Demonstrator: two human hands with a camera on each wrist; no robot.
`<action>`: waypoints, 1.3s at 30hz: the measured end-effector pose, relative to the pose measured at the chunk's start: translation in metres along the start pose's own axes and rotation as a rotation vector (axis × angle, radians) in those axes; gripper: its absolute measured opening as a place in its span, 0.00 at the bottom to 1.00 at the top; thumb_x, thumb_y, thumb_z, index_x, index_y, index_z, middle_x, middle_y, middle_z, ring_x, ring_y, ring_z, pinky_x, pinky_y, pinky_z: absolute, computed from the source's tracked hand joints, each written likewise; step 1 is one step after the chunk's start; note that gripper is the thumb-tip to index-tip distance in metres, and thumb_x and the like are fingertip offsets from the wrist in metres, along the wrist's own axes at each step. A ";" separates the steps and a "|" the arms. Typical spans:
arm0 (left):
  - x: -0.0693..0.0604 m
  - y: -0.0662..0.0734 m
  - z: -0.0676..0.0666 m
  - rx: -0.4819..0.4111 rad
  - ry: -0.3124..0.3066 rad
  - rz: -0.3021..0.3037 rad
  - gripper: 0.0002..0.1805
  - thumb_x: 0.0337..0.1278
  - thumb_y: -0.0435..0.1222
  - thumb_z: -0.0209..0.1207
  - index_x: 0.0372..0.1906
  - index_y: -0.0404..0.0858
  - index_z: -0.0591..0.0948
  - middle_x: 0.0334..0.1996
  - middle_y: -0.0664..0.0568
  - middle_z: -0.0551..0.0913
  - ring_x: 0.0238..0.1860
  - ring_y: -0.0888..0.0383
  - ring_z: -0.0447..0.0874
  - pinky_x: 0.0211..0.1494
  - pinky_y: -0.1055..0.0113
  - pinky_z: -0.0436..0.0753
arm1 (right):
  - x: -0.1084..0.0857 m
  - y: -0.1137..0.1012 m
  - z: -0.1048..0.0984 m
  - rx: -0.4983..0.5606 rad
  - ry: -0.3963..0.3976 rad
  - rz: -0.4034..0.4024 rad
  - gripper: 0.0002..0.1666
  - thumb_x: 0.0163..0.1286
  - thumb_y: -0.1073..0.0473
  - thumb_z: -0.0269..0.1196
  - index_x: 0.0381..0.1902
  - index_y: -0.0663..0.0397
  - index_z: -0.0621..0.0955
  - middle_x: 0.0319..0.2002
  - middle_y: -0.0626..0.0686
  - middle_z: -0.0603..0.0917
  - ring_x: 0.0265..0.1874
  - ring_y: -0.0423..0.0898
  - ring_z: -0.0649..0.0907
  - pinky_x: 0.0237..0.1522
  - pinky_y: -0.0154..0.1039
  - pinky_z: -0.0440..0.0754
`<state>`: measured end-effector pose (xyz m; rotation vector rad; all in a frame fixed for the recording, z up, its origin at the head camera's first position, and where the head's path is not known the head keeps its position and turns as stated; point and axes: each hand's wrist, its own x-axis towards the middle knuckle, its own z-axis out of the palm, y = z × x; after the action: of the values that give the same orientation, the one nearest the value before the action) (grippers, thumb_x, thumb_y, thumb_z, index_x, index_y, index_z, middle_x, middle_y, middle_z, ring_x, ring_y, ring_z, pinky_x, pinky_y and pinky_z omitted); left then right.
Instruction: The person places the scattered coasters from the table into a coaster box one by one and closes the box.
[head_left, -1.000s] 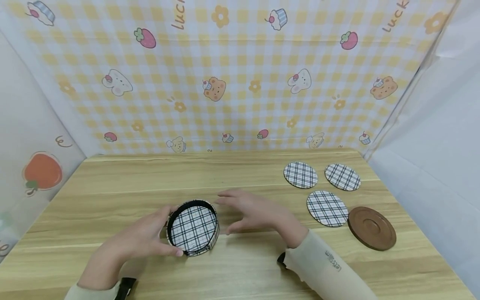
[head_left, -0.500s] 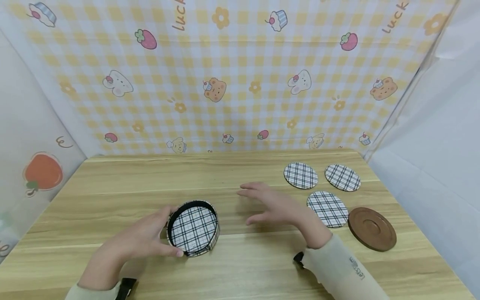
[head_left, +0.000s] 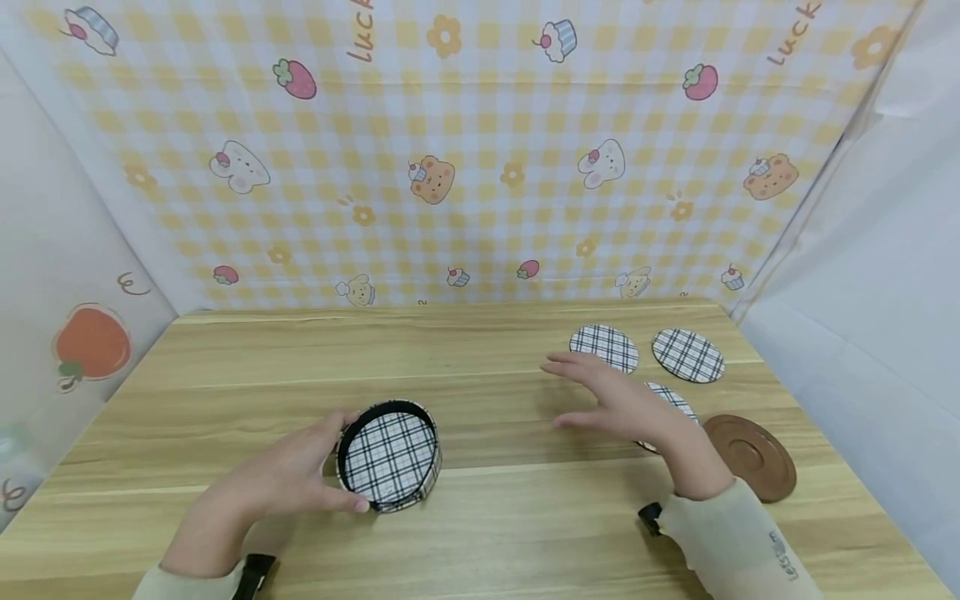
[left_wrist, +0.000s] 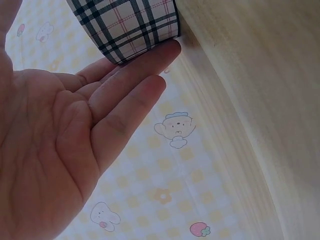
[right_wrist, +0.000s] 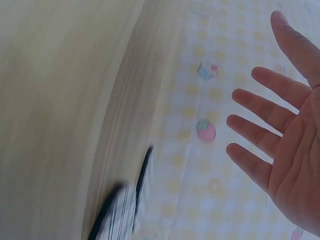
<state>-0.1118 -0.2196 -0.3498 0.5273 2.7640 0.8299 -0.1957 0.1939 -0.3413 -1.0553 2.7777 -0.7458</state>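
A round plaid holder with a black inner wall (head_left: 429,483) stands on the table in the head view, a plaid disc (head_left: 390,458) lying inside it. My left hand (head_left: 281,475) grips its left side between thumb and fingers. In the left wrist view, the fingers of my left hand (left_wrist: 75,130) lie against the plaid outer wall (left_wrist: 132,25). My right hand (head_left: 626,407), fingers spread and holding nothing, hovers above the table, partly covering two plaid coasters (head_left: 604,346) (head_left: 672,398). The right wrist view shows my right hand (right_wrist: 285,130) with its palm empty.
Another plaid coaster (head_left: 688,355) lies at the back right of the wooden table (head_left: 480,550). A brown round coaster (head_left: 757,458) is near the right edge, partly behind my right forearm. A yellow checked cloth (head_left: 480,125) hangs behind the table.
My right hand has moved away from the holder, to the right and slightly back, and now overlaps the coasters. My left hand and the holder have stayed in place.
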 end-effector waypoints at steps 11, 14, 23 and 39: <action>0.000 0.000 0.000 0.006 0.002 0.008 0.59 0.33 0.61 0.75 0.67 0.29 0.65 0.63 0.37 0.76 0.63 0.38 0.75 0.64 0.37 0.75 | -0.030 0.030 -0.014 -0.027 -0.003 0.098 0.41 0.64 0.50 0.69 0.71 0.58 0.70 0.73 0.64 0.65 0.73 0.66 0.63 0.69 0.66 0.66; 0.000 0.000 0.001 0.013 0.004 0.008 0.60 0.33 0.62 0.75 0.67 0.29 0.64 0.63 0.36 0.75 0.63 0.38 0.75 0.64 0.37 0.75 | -0.037 0.038 -0.017 -0.026 -0.004 0.113 0.41 0.64 0.49 0.69 0.71 0.59 0.70 0.73 0.65 0.65 0.72 0.67 0.63 0.68 0.67 0.65; 0.000 0.001 0.001 0.005 0.006 0.007 0.60 0.33 0.61 0.75 0.67 0.28 0.64 0.63 0.36 0.75 0.64 0.37 0.74 0.64 0.36 0.74 | -0.057 0.057 -0.023 -0.060 0.025 0.095 0.38 0.63 0.51 0.70 0.66 0.66 0.73 0.67 0.72 0.70 0.67 0.73 0.67 0.65 0.72 0.65; 0.000 0.002 -0.001 -0.020 -0.007 -0.002 0.59 0.34 0.61 0.75 0.67 0.29 0.65 0.63 0.38 0.75 0.64 0.39 0.73 0.65 0.37 0.74 | -0.076 0.084 -0.027 -0.117 -0.073 0.233 0.47 0.57 0.46 0.73 0.67 0.69 0.70 0.67 0.76 0.67 0.64 0.78 0.67 0.62 0.73 0.67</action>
<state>-0.1113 -0.2187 -0.3479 0.5233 2.7461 0.8526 -0.1950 0.3080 -0.3640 -0.7385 2.8435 -0.5113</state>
